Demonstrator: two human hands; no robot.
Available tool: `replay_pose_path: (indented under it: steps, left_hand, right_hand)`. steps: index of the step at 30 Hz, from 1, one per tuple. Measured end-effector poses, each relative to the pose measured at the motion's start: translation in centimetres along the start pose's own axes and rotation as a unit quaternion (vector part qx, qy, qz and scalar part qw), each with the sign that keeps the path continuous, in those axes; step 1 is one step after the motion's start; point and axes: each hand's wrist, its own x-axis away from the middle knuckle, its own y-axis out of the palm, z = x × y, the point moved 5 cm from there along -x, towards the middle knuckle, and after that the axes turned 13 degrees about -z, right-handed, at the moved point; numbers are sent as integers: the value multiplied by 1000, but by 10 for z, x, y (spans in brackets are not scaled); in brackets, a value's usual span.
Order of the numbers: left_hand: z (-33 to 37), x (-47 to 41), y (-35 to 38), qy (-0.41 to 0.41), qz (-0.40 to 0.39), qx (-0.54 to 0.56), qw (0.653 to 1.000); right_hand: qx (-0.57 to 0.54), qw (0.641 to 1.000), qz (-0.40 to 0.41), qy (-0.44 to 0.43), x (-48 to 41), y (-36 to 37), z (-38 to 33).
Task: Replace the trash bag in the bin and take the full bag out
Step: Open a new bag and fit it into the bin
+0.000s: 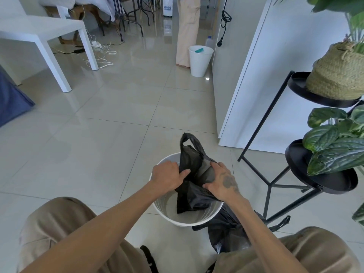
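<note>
Both hands grip a fresh black bag over the white bin.

Left hand and right hand have fingers closed on the bag, its lower end hanging inside the otherwise bare bin. The full bag lies on the tiled floor touching the bin's right side, near a black plant stand; open floor stretches ahead.

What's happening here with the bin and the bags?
A crouching person is fitting a fresh black bag into the white bin. Both the left hand and right hand grip the bag's mouth, pulling it open over the bin; it isn't over the rim yet. The full bag sits on the floor beside the bin.
</note>
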Motion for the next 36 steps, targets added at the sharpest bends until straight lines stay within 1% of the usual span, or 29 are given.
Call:
replay_pose_path:
  steps: [1, 3, 7, 10, 12, 14, 16, 18, 20, 21, 23, 24, 25, 27, 29, 32, 34, 36]
  left_hand:
    - [-2, 0, -3, -11, 14, -13, 1000]
    - [-6, 1, -3, -10, 12, -40, 999]
    - [-11, 8, -4, 19, 6, -106, 994]
    - [-20, 10, -6, 34, 1, -138, 990]
    - [-27, 11, -7, 41, 14, -135, 990]
    - [-32, 14, -9, 51, 46, -117, 991]
    - [-32, 20, -13, 72, 89, -55, 992]
    - [-25, 29, -21, 135, 158, 8, 978]
    - [-11, 40, -31, 228, 254, 21, 940]
    - [-2, 45, -34, 275, 284, 16, 919]
    - [19, 46, -40, 338, 297, -27, 893]
    - [28, 41, -42, 349, 288, -65, 889]
    - [35, 33, -41, 345, 272, -103, 892]
    - [40, 13, -38, 306, 240, -148, 909]
    - [38, -6, -36, 244, 221, -147, 933]
    - [24, -27, -37, 120, 192, -113, 967]
    - [13, -36, -34, 61, 160, -119, 978]
    - [0, -39, -28, 34, 133, -142, 980]
  right_hand:
    - [10, 1000, -4, 11, 0, -3, 2]
    - [30, 999, -9, 34, 1, -8, 7]
    - [92, 993, -9, 71, 1, -17, 17]
    - [126, 987, -26, 93, -1, -25, 21]
    - [145, 984, -35, 99, -4, -29, 24]
    - [157, 983, -36, 94, -6, -33, 24]
    - [159, 983, -35, 82, -8, -36, 23]
    - [152, 985, -39, 71, -9, -37, 21]
    - [145, 986, -46, 62, -9, -37, 18]
    - [141, 987, -49, 57, -10, -36, 16]
    - [135, 988, -61, 40, -9, -33, 12]
    - [133, 988, -66, 30, -9, -32, 10]
    - [131, 989, -68, 22, -8, -30, 9]
    - [131, 989, -69, 9, -6, -26, 7]
    - [136, 988, -68, 2, -4, -25, 6]
    - [142, 987, -71, 7, -2, -25, 9]
    - [147, 986, -71, 21, -1, -27, 16]
    - [160, 984, -74, 38, -1, -28, 24]
